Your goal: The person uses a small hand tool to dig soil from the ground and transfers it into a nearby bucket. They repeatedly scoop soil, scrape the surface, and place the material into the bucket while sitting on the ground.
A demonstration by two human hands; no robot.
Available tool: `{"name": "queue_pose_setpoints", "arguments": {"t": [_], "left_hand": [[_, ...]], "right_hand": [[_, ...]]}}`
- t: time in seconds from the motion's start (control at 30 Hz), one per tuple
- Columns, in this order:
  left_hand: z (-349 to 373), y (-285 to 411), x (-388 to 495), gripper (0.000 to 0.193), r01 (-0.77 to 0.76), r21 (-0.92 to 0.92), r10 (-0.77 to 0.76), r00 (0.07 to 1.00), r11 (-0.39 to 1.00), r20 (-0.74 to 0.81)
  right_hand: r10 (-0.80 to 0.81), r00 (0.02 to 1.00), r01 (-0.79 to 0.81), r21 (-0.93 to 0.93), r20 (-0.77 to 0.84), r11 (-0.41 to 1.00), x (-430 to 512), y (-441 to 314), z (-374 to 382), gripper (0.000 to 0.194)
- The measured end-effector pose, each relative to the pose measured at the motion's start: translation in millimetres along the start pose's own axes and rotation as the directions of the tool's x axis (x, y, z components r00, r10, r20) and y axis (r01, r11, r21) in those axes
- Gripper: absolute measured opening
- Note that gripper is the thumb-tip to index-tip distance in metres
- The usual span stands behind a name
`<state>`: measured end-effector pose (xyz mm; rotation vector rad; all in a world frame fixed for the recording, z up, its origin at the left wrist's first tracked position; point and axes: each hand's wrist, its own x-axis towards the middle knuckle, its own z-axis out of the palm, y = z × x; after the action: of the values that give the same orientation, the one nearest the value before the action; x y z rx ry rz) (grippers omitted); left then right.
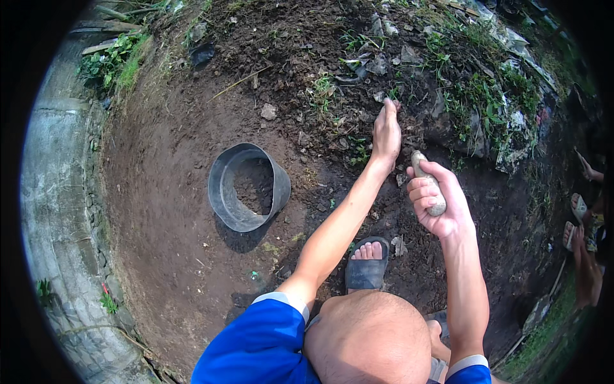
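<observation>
My left hand [387,132] reaches down to the loose dark soil [307,101], its fingers together and their tips at the dirt; what lies under the palm is hidden. In my right hand [439,197] is a pale, rounded handle [429,185], gripped with the fingers wrapped around it. Whether a blade or other part joins the handle cannot be told. A black plastic bucket [218,192] stands on bare ground to the left of my left arm, with some dark soil [253,185] inside.
Weeds [489,105] and plastic scraps lie at the upper right. My sandalled foot [368,261] is below my hands. A concrete strip [57,192] runs down the left. Other people's legs and feet [578,235] show at the far right. A stone [269,112] lies above the bucket.
</observation>
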<state>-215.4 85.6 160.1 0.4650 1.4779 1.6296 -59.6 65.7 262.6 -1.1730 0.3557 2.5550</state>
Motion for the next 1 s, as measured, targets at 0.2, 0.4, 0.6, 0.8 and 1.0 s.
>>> {"name": "queue_pose_setpoints", "arguments": {"t": [0.2,0.4,0.6,0.8,1.0], "left_hand": [[-17,74,40,0.07,-0.532,0.167,0.543,0.839,0.83,-0.024],[-144,-48,10,0.073,-0.227,0.842,0.559,0.823,0.49,-0.104],[-190,-135,8,0.07,-0.212,0.852,0.57,0.814,0.478,-0.117],[-136,-155,6,0.058,-0.281,0.788,0.582,0.804,0.547,-0.117],[-119,-152,-10,0.062,-0.309,0.583,0.479,0.863,0.752,-0.16]], "right_hand": [[-0.511,0.793,0.6,-0.282,0.333,0.749,-36,-11,25,0.032],[-0.646,0.738,0.41,-0.632,-0.193,0.657,39,26,-106,0.027],[-0.76,0.605,0.142,-0.906,-0.24,0.399,124,51,-129,0.029],[-0.65,0.743,0.113,-0.927,-0.161,0.359,161,85,-94,0.03],[-0.51,0.853,0.144,-0.891,-0.109,0.431,145,79,-103,0.025]]}}
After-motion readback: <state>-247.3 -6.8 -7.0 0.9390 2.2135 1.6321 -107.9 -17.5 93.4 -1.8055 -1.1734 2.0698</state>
